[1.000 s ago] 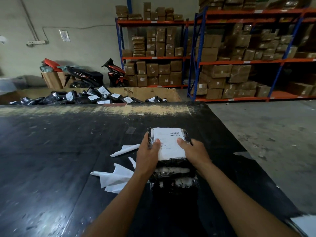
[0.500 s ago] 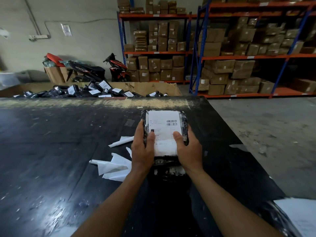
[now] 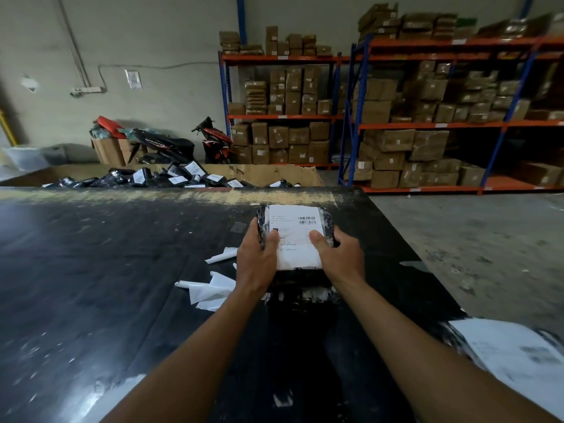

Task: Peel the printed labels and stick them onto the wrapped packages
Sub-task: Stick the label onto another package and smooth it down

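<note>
A black wrapped package (image 3: 326, 219) is held up over the black table (image 3: 106, 270), tilted toward me. A white printed label (image 3: 294, 236) with a barcode covers its top face. My left hand (image 3: 254, 261) grips the package's left side, thumb pressing on the label. My right hand (image 3: 341, 257) grips the right side, thumb also on the label. Beneath them, another black wrapped package (image 3: 302, 297) lies on the table. A further labelled package (image 3: 512, 358) shows blurred at the lower right edge.
Peeled white backing papers (image 3: 210, 288) lie on the table left of my hands. A large cardboard bin (image 3: 274, 174) beyond the table's far edge holds several labelled black packages (image 3: 183, 178). Shelving with brown boxes (image 3: 396, 117) and a motorbike (image 3: 213, 141) stand behind.
Both hands lifted the labelled package off the stack and tilted it up and farther away; my thumbs slid across the label.
</note>
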`<state>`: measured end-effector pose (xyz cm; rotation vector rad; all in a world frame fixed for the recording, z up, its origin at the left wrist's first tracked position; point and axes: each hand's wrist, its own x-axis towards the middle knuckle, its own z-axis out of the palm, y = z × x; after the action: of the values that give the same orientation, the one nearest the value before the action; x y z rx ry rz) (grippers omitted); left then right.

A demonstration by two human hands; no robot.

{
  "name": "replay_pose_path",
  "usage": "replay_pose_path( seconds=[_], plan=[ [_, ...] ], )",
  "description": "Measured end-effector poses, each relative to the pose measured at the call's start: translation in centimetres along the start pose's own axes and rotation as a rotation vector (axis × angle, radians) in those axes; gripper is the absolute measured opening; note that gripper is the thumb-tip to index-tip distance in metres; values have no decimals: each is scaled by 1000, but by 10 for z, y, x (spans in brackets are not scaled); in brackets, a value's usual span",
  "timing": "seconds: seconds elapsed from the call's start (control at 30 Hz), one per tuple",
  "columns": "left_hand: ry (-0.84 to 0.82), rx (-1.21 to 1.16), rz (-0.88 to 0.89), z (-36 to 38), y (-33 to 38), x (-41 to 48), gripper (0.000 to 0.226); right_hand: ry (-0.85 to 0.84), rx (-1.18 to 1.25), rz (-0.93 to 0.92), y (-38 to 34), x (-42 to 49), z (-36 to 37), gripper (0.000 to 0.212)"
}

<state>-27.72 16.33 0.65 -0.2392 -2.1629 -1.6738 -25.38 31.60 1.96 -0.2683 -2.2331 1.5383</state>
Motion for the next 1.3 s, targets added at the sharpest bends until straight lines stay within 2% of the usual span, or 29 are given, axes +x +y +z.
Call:
replay_pose_path(
  seconds=[0.13, 0.23, 0.37, 0.5, 0.7, 0.8, 0.97, 1.13, 1.3],
  plan=[
    [-20, 5, -12, -14, 7, -32, 25, 9, 2, 68, 0, -33, -7, 47],
    [-42, 9, -59, -27, 10, -66, 25, -13, -9, 116, 5, -68, -15, 36],
    [-66, 21, -100, -43, 10, -119, 23, -32, -45, 180, 17, -121, -22, 57],
    [-78, 27, -172, -56, 6, -179, 22, -58, -103, 235, 37, -176, -32, 68],
    [-95, 51, -228, -61, -6, -231, 23, -91, -150, 315, 60, -224, -39, 63],
    [-108, 62, -258, -64, -12, -247, 23, -94, -198, 343, 71, -237, -36, 68],
    [-122, 62, -276, -63, -20, -256, 24, -117, -246, 322, 80, -242, -33, 60],
    [-131, 57, -245, -58, -27, -256, 25, -103, -295, 287, 84, -246, -28, 71],
    [-114, 67, -241, -54, -32, -255, 27, -76, -331, 273, 81, -248, -28, 62]
  ],
)
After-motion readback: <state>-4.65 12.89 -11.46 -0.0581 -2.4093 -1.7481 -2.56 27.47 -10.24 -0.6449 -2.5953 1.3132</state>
